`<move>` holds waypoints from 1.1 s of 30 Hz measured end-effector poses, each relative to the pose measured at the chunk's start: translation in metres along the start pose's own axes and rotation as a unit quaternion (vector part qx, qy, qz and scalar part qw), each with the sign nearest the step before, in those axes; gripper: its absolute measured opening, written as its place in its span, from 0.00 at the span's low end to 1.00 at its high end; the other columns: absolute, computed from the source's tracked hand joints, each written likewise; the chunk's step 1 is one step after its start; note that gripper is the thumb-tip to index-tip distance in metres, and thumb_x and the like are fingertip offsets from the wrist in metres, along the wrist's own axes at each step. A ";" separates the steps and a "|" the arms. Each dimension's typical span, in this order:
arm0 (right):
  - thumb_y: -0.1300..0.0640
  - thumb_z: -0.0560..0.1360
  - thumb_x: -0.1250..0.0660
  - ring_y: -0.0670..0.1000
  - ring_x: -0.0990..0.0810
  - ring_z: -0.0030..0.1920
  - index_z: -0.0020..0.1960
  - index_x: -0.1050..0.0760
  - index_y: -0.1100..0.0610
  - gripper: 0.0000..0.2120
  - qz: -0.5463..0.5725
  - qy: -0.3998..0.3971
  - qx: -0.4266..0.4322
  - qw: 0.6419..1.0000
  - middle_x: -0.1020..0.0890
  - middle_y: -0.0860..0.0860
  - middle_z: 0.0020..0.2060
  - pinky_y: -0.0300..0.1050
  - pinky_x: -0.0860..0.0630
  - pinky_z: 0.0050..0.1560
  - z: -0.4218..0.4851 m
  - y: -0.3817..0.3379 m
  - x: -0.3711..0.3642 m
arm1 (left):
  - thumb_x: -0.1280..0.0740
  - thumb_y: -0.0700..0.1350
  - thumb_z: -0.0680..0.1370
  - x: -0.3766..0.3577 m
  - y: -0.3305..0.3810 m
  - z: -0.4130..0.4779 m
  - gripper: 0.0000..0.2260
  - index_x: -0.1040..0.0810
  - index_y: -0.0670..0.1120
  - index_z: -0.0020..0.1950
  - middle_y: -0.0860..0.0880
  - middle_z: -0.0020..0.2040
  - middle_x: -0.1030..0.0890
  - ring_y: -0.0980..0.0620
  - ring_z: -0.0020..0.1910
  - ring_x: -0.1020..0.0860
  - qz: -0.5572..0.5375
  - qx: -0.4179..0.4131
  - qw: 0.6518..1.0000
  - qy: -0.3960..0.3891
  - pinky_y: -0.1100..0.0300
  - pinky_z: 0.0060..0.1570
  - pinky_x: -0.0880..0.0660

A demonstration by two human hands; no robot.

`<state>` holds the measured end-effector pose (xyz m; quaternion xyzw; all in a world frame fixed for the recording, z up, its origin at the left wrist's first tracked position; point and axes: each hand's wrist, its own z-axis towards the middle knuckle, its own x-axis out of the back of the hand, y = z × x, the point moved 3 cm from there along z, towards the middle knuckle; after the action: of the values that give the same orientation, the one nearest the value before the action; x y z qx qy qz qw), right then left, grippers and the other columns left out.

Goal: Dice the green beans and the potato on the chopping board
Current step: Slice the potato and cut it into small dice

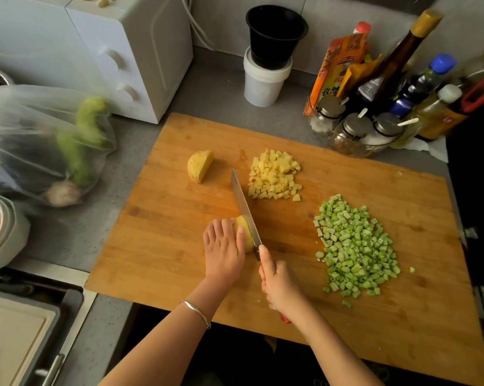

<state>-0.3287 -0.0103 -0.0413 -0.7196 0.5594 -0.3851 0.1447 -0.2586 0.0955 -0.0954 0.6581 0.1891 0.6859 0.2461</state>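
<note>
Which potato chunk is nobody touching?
The yellow potato wedge lying alone near the wooden chopping board's far edge; the left hand holds the other chunk under the steel knife.

Grey speckled countertop [76,235] below a grey tiled wall [332,12]

Thin silver bangle [195,312], bare forearms [162,339].

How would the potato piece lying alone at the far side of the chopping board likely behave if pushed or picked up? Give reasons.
The potato piece looks solid, so probably stiff and fairly heavy for its size. Its rounded back may let it rock when pushed. Its flat cut face, likely moist, could feel slippery.
</note>
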 end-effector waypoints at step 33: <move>0.34 0.77 0.45 0.43 0.37 0.19 0.33 0.33 0.54 0.26 0.060 -0.012 0.018 0.998 0.34 0.45 0.18 0.43 0.41 0.27 0.000 0.004 0.003 | 0.54 0.56 0.81 0.063 0.055 0.058 0.30 0.14 0.47 0.43 0.50 0.64 0.24 0.46 0.67 0.35 0.171 -0.403 0.891 -0.116 0.51 0.71 0.52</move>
<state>-0.3310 -0.0148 -0.0428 -0.6867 0.5927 -0.3769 0.1875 -0.2065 0.0843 -0.0088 0.5993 -0.2493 0.6534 0.3894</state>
